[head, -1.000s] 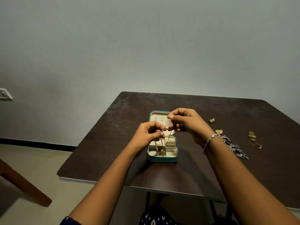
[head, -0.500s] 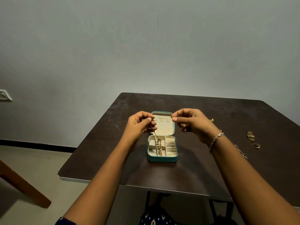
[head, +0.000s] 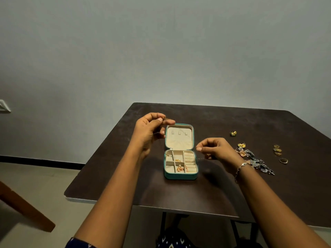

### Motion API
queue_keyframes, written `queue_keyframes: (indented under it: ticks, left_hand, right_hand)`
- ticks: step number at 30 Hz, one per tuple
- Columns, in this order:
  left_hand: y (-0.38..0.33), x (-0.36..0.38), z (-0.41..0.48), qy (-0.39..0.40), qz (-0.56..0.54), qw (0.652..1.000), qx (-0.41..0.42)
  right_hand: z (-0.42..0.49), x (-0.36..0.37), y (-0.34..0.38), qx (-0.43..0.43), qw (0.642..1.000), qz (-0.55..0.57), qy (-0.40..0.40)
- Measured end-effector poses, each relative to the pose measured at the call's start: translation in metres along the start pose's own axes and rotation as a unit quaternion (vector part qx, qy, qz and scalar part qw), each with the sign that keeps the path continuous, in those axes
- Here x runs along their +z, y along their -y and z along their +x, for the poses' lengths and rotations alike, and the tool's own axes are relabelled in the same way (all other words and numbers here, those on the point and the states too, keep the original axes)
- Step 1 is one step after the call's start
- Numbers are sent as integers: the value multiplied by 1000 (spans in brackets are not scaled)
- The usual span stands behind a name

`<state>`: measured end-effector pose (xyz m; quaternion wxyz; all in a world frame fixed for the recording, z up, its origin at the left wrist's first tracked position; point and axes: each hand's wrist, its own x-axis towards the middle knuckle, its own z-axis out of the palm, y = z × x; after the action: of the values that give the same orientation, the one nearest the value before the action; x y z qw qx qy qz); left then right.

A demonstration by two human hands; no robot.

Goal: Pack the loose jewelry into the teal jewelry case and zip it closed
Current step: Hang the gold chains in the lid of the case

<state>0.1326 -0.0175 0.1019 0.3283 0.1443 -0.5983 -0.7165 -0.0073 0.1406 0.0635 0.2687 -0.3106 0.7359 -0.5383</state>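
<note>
The left hand [head: 152, 130] pinches one end of a gold chain [head: 167, 119] above the lid's left corner. The teal case [head: 180, 176] lies open and unzipped on the table [head: 111, 176], with a few gold pieces [head: 180, 168] in its compartments. Just right of it, the right hand [head: 217, 150] pinches what looks like the chain's other end. Farther right, earrings [head: 233, 133], a dark necklace [head: 259, 162] and rings [head: 277, 149] lie loose. Packing seems less than half done.

Jewelry case [head: 180, 176]: teal shell looked smooth, leatherette-like; cream lining [head: 179, 141] looked matt, velvety. Table [head: 197, 194]: dark top was matt, scuffed. Rings [head: 277, 150]: gold-tone metal, shiny. Bracelet [head: 239, 170]: silvery metal.
</note>
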Motion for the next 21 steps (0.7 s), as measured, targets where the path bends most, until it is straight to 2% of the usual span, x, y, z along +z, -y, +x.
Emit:
queue_keyframes:
  ticks: [7, 13, 21]
  left_hand:
    - [-7, -23, 2, -43, -16, 999, 14]
    - [-2, -37, -1, -57, -19, 998, -10]
    - [2, -47, 2, -92, 18, 995, -19]
  right_hand:
    - [-3, -6, -11, 35, 998, 48, -5]
    - [-7, -7, -13, 55, 992, 112, -25]
    - [-16, -12, -18, 69, 989, 115, -62]
